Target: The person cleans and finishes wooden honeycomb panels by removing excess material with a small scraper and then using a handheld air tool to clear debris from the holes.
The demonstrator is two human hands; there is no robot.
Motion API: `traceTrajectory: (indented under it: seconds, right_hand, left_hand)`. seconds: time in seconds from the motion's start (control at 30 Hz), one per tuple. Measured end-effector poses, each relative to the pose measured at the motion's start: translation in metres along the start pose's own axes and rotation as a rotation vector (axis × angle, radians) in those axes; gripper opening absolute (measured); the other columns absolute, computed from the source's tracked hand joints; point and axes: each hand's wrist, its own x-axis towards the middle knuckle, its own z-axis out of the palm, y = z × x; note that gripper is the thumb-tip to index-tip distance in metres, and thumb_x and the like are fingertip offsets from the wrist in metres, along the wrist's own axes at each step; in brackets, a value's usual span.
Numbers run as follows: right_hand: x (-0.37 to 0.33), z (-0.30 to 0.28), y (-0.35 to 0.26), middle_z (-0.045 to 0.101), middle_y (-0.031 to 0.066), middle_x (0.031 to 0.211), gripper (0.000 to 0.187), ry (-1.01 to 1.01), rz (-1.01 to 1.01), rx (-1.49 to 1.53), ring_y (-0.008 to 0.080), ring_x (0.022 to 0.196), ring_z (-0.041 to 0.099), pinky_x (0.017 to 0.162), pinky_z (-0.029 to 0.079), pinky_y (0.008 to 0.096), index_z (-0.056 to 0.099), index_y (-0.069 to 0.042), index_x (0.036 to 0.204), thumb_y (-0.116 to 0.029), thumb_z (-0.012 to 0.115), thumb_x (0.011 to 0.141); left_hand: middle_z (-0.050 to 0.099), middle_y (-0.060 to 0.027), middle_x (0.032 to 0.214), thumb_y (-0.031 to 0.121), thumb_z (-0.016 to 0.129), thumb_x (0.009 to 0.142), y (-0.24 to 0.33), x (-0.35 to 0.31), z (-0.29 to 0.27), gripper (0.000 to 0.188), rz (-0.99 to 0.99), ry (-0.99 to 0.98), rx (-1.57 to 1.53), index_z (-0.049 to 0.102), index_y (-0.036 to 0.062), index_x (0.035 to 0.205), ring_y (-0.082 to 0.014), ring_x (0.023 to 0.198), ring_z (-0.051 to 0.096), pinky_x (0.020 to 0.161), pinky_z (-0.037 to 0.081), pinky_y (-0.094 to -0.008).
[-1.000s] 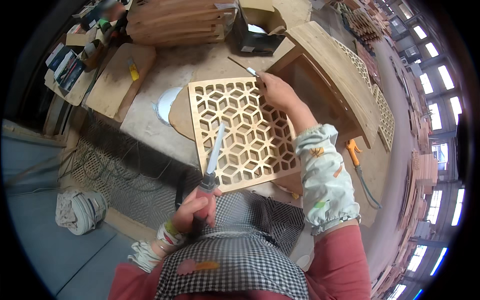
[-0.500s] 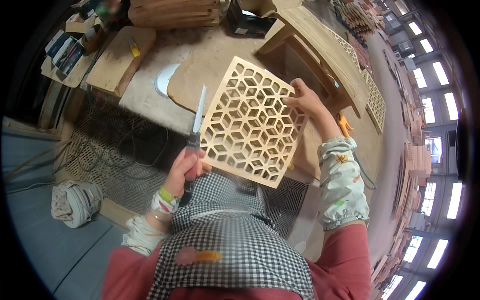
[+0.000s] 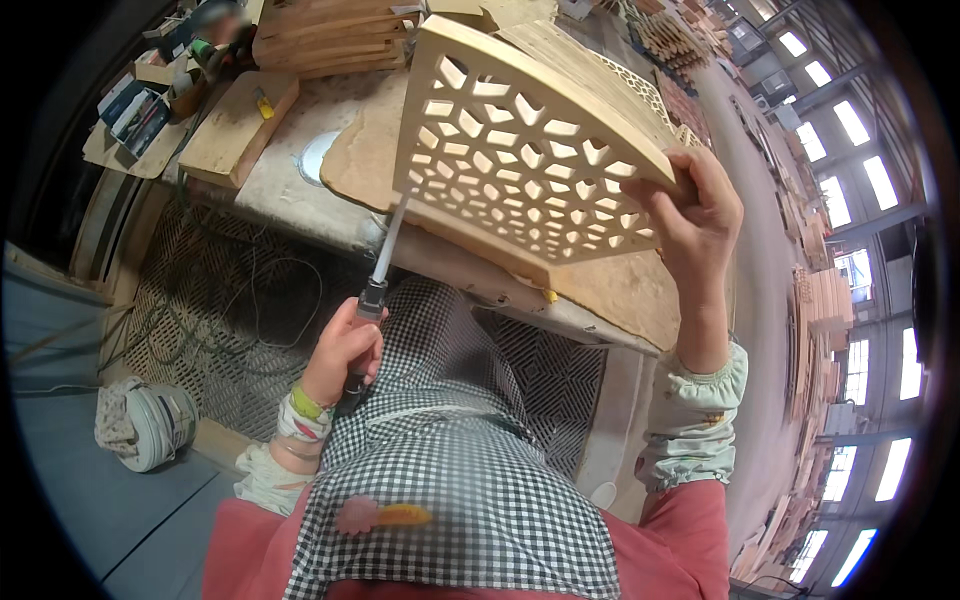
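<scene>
My right hand (image 3: 698, 215) grips the right end of a pale wooden lattice panel (image 3: 419, 75), fingers wrapped over its edge. The panel is tilted up, cut through with rows of angular holes. My left hand (image 3: 342, 352) is closed round the dark handle of a slim hand tool, like a finger belt sander (image 3: 390, 243), with a long narrow pale arm. Its tip points up at the panel's lower left corner; whether it touches cannot be made out. A worn brown board (image 3: 352, 165) lies on the bench underneath.
Wooden slabs (image 3: 330, 45) are stacked at the back left. A thick wood block (image 3: 235, 130) carries a yellow cutter (image 3: 263, 103). More lattice pieces (image 3: 640, 85) lie behind the panel. A white bucket (image 3: 160, 425) stands on the floor at left, with loose cords near the mat.
My right hand has tipped the panel up and moved it farther off and to the right. My left hand has lowered slightly with the tool, its tip now at the panel's lower corner.
</scene>
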Motion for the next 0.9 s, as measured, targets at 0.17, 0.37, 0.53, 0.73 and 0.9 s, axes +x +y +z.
traceTrajectory:
  seconds: [0.17,0.37,0.53,0.73,0.9]
  right_hand:
    - [-0.024,0.007,-0.012,0.056,0.0039,0.073,0.026,0.012,-0.229,-0.401,0.0190,0.062,0.053,0.057,0.042,0.0317,0.062,-0.005,0.085,-0.006,0.083,0.069]
    - [-0.047,0.011,0.013,0.060,0.0038,0.084,0.038,0.052,0.022,-0.129,0.0132,0.075,0.058,0.070,0.050,0.0264,0.065,-0.003,0.098,0.000,0.086,0.067]
    - [-0.078,0.009,0.035,0.057,0.0043,0.122,0.081,0.262,-0.004,0.033,0.0155,0.100,0.064,0.088,0.058,0.0299,0.056,-0.008,0.129,-0.012,0.097,0.059]
    - [-0.068,-0.006,0.049,0.054,0.0088,0.133,0.094,0.170,0.164,0.137,0.0211,0.112,0.062,0.095,0.059,0.0360,0.045,-0.009,0.140,-0.010,0.094,0.061]
    - [-0.056,0.001,0.084,0.053,0.0114,0.137,0.072,0.188,0.271,0.424,0.0212,0.121,0.057,0.103,0.052,0.0346,0.046,-0.006,0.140,0.000,0.078,0.076]
  left_hand:
    - [0.055,-0.0009,0.077,0.020,0.061,0.096,0.000,-0.019,0.011,0.033,-0.017,-0.005,0.146,0.049,0.0032,0.121,-0.0071,0.054,0.051,0.048,0.043,-0.0224]
    - [0.057,0.0015,0.080,0.015,0.068,0.093,-0.012,-0.025,0.019,0.033,-0.054,0.005,0.186,0.052,0.0026,0.118,-0.0037,0.056,0.049,0.048,0.037,-0.0207]
    - [0.058,0.0010,0.080,0.018,0.067,0.093,-0.021,-0.019,0.019,0.032,-0.075,0.011,0.208,0.052,0.0032,0.118,-0.0041,0.056,0.050,0.049,0.039,-0.0210]
    - [0.056,0.0008,0.076,0.019,0.064,0.095,-0.016,-0.015,0.020,0.027,-0.102,0.003,0.172,0.051,0.0044,0.115,-0.0052,0.056,0.051,0.050,0.040,-0.0215]
    - [0.054,-0.0001,0.074,0.021,0.061,0.096,-0.011,-0.018,0.025,0.026,-0.080,0.132,0.177,0.050,0.0055,0.113,-0.0075,0.056,0.051,0.050,0.043,-0.0224]
